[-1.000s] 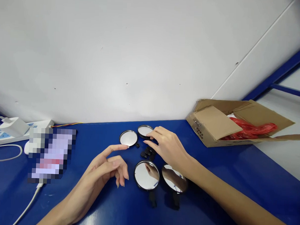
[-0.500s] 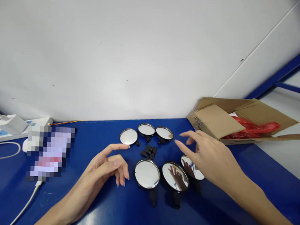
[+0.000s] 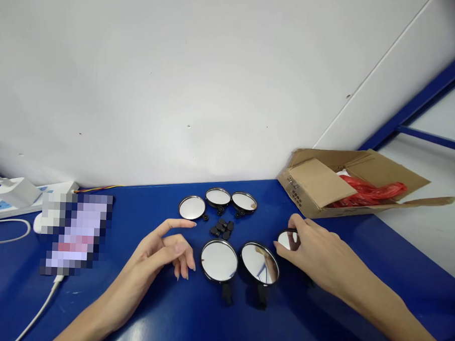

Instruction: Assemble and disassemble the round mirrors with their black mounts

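Note:
My right hand grips a round black-rimmed mirror at its edges, thumb on the near left and fingers at the far side. The hand hides most of that mirror. To its left lie two more round mirrors, one in the middle and one further left, each with a black stem pointing towards me. My left hand hovers beside the left one, its fingers apart and holding nothing. A small cluster of black plastic pieces sits just beyond these mirrors.
Three round mirrors, left, middle and right, lie at the back by the wall. An open cardboard box with a red plastic bag stands right. At left are a phone, cable and power strip.
My right hand has come down onto the rightmost front mirror and taken hold of it, shifting it slightly right. My left hand has barely moved. The view has turned slightly.

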A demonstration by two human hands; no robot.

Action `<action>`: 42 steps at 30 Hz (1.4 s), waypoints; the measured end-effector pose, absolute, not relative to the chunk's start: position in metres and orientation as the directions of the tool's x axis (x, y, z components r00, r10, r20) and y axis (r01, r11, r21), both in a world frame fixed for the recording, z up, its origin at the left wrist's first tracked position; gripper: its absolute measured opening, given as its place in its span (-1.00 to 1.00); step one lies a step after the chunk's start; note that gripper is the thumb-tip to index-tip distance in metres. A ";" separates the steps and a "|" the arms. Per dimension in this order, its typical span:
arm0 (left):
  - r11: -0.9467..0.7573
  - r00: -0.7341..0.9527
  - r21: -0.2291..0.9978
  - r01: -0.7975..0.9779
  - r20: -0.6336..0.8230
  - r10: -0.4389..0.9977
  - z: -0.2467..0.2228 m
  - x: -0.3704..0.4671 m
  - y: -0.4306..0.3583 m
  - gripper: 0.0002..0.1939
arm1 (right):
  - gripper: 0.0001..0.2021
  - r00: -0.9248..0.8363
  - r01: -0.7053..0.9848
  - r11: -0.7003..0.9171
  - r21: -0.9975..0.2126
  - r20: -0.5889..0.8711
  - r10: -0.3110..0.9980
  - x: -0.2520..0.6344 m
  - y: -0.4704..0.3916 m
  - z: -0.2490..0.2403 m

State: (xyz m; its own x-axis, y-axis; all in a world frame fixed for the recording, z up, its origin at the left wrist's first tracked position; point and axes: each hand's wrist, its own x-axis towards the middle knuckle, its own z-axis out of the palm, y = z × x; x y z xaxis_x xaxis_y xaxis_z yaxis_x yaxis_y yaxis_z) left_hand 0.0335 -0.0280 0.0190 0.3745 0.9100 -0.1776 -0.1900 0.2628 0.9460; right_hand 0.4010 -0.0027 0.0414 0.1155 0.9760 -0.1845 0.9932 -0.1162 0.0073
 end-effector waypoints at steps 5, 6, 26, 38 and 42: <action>0.214 0.365 0.967 -0.140 -0.151 0.919 0.019 0.036 -0.033 -0.52 | -0.86 -0.045 0.981 0.068 -0.183 0.126 0.991 0.368 -0.009 0.063; 0.201 0.367 0.970 -0.136 -0.139 0.920 0.019 0.037 -0.034 -0.52 | -0.82 -0.149 0.954 0.195 -0.227 0.202 0.968 0.354 -0.012 0.069; 0.166 0.224 0.963 -0.211 -0.117 0.967 0.028 0.035 -0.028 -0.71 | -0.63 -0.617 0.664 0.742 0.092 0.628 0.474 0.270 -0.004 0.047; 0.237 0.358 0.969 -0.073 -0.197 0.913 0.027 0.029 -0.019 -0.58 | -0.63 -0.832 0.358 0.893 -0.274 0.341 0.438 0.295 0.012 0.043; 0.231 0.442 0.972 0.038 -0.224 0.869 0.028 0.018 -0.014 -0.71 | -0.68 -0.859 0.322 0.870 -0.372 0.271 0.434 0.296 0.007 0.050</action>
State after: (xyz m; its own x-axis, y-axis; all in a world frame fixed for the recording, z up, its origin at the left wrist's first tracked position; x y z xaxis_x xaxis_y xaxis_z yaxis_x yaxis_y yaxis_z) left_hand 0.0179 -0.0141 0.0282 0.4416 0.8689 -0.2238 0.0379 0.2311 0.9722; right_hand 0.2956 0.0070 0.0499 -0.8590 0.4341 0.2713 0.3223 0.8704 -0.3723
